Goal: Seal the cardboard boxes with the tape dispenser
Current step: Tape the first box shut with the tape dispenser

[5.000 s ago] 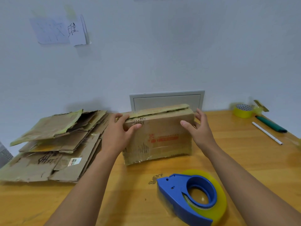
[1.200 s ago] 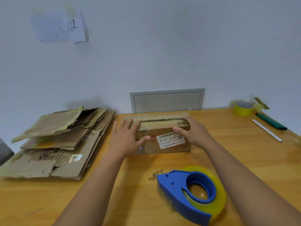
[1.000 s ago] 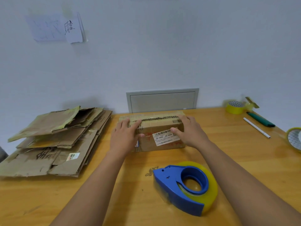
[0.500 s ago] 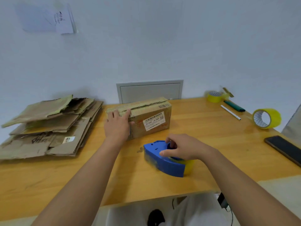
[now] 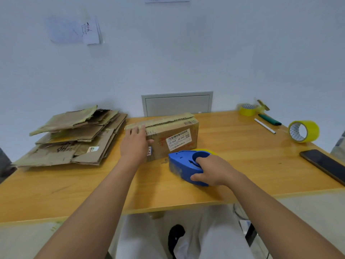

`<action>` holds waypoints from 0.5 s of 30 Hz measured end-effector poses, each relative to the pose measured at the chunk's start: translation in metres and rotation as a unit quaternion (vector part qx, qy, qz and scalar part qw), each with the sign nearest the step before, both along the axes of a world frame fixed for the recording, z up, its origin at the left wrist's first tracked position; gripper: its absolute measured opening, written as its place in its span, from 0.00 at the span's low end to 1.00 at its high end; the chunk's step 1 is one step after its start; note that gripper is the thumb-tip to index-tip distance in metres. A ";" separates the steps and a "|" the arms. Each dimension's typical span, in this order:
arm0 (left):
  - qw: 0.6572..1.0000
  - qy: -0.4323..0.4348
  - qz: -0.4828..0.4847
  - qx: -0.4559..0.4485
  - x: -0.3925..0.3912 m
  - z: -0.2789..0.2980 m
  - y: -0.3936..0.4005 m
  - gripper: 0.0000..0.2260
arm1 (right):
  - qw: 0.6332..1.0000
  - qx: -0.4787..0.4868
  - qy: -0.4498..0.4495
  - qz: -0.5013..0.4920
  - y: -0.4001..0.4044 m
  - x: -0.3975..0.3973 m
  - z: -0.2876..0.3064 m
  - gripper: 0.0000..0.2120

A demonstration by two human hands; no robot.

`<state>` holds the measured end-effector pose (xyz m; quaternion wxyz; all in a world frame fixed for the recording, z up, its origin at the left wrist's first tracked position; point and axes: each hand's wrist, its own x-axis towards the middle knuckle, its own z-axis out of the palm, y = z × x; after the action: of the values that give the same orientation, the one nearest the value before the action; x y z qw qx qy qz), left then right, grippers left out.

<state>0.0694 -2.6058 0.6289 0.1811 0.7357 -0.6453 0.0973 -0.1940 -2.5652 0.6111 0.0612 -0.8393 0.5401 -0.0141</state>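
On the worktop (image 5: 233,146) I see the box (image 5: 173,137) mid-back, flattened cardboard (image 5: 74,137) to its left, the tape dispenser (image 5: 186,165) just before it, tape rolls (image 5: 303,131) and a phone (image 5: 324,164) far right

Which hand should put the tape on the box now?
The right hand. It already grips the blue dispenser, just in front of the box. The left hand rests on the box's left end, steadying it.

Bright even light; soft shadows; wide-angle edge bending; slight blur
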 end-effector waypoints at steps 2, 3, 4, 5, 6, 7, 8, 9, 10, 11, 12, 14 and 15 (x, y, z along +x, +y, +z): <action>1.000 0.010 -0.013 -0.004 0.006 -0.003 -0.003 0.27 | 1.000 -0.012 -0.027 0.003 0.004 -0.006 0.002 0.18; 1.000 0.014 -0.020 -0.007 0.009 -0.004 -0.005 0.27 | 0.999 -0.019 -0.042 0.007 0.005 -0.009 0.004 0.18; 0.999 0.018 -0.027 -0.009 0.013 -0.006 -0.008 0.26 | 0.998 -0.027 -0.060 0.011 0.007 -0.012 0.006 0.17; 0.999 0.022 -0.034 -0.012 0.016 -0.007 -0.011 0.26 | 0.996 -0.037 -0.081 0.016 0.007 -0.015 0.010 0.17; 0.999 0.027 -0.043 -0.014 0.018 -0.007 -0.015 0.26 | 0.993 -0.049 -0.104 0.020 0.008 -0.018 0.015 0.16; 0.998 0.033 -0.052 -0.015 0.019 -0.008 -0.018 0.26 | 0.990 -0.064 -0.125 0.023 0.007 -0.021 0.021 0.16; 0.997 0.039 -0.064 -0.016 0.021 -0.008 -0.021 0.26 | 0.986 -0.083 -0.142 0.026 0.005 -0.022 0.028 0.16; 0.996 0.046 -0.077 -0.018 0.022 -0.008 -0.024 0.27 | 0.982 -0.104 -0.155 0.030 0.001 -0.023 0.036 0.17; 0.995 0.052 -0.088 -0.018 0.023 -0.009 -0.027 0.27 | 0.977 -0.127 -0.166 0.035 -0.003 -0.022 0.043 0.18; 0.993 0.058 -0.099 -0.018 0.023 -0.008 -0.029 0.27 | 0.972 -0.147 -0.176 0.041 -0.009 -0.021 0.051 0.18; 0.992 0.062 -0.110 -0.016 0.024 -0.008 -0.032 0.27 | 0.968 -0.162 -0.184 0.048 -0.015 -0.020 0.059 0.18; 0.989 0.062 -0.132 -0.011 0.027 -0.004 -0.037 0.27 | 0.965 -0.177 -0.187 0.058 -0.031 -0.014 0.073 0.17; 0.988 0.053 -0.144 -0.010 0.029 -0.003 -0.039 0.27 | 0.965 -0.180 -0.182 0.061 -0.040 -0.010 0.080 0.17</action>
<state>0.0982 -2.6449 0.6263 0.2348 0.6376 -0.7327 0.0372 -0.2045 -2.6049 0.6912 0.0069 -0.8509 0.4563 -0.2602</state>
